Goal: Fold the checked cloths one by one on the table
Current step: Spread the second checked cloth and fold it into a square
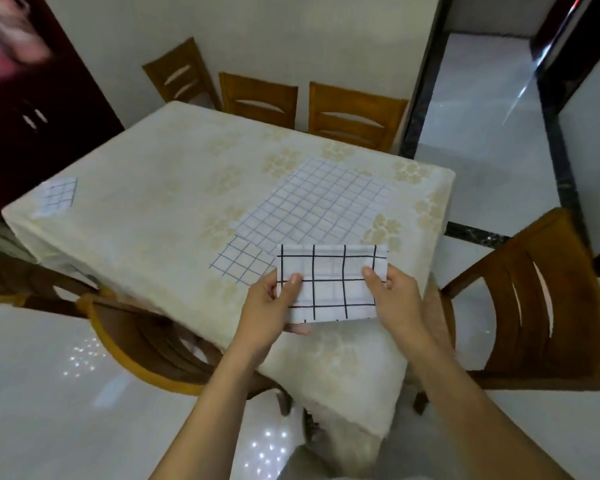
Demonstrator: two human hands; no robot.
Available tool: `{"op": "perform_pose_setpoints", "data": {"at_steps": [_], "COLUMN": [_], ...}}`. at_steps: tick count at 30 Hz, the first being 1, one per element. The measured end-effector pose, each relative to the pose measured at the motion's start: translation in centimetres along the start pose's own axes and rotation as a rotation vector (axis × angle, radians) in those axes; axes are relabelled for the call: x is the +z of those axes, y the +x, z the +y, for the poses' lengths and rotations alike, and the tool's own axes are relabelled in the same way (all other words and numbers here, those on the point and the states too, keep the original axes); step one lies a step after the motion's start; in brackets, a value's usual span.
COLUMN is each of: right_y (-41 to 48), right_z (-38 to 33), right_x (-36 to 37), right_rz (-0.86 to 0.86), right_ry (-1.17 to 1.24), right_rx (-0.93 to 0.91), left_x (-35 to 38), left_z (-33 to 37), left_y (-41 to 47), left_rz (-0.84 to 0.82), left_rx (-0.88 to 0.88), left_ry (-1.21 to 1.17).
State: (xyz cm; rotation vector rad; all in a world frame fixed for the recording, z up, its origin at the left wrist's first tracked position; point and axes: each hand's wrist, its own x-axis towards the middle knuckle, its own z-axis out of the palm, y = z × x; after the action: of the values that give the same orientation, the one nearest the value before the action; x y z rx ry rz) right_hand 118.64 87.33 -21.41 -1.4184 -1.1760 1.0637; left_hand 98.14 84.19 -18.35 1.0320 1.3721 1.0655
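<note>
A folded white cloth with bold black checks is held above the table's near corner. My left hand grips its left edge, thumb on top. My right hand grips its right edge the same way. Beyond it a large white cloth with thin blue checks lies spread flat on the table. One corner of a blue-checked cloth sticks out toward me, just left of the held cloth. A small folded blue-checked cloth rests at the table's far left corner.
The table wears a cream cloth with a pale flower pattern. Wooden chairs stand at the back, at the near left and at the right. A dark cabinet is at the left; the floor is glossy white.
</note>
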Motion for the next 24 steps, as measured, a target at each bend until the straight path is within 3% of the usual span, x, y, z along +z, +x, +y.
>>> {"op": "perform_pose_setpoints", "data": {"at_steps": [3, 8, 15, 24], "right_y": [-3.3, -8.1, -11.4, -15.6], "right_z": [0.4, -1.1, -4.4, -7.6], "right_x": [1.8, 5.9, 10.7, 23.1], "right_rz": [-0.008, -0.060, -0.205, -0.309], "right_ry": [0.064, 0.112, 0.049, -0.084], "right_rx": [0.008, 0.044, -0.047, -0.135], "left_x": [-0.8, -4.7, -10.0, -23.3], "left_z": [0.7, 1.5, 1.7, -0.9], "left_y": [-4.8, -10.2, -14.0, -16.8], "left_rz": [-0.009, 0.137, 0.325, 0.479], "left_rx": [-0.046, -0.025, -0.018, 0.012], "left_ry": [0.009, 0.093, 0.033, 0.028]}}
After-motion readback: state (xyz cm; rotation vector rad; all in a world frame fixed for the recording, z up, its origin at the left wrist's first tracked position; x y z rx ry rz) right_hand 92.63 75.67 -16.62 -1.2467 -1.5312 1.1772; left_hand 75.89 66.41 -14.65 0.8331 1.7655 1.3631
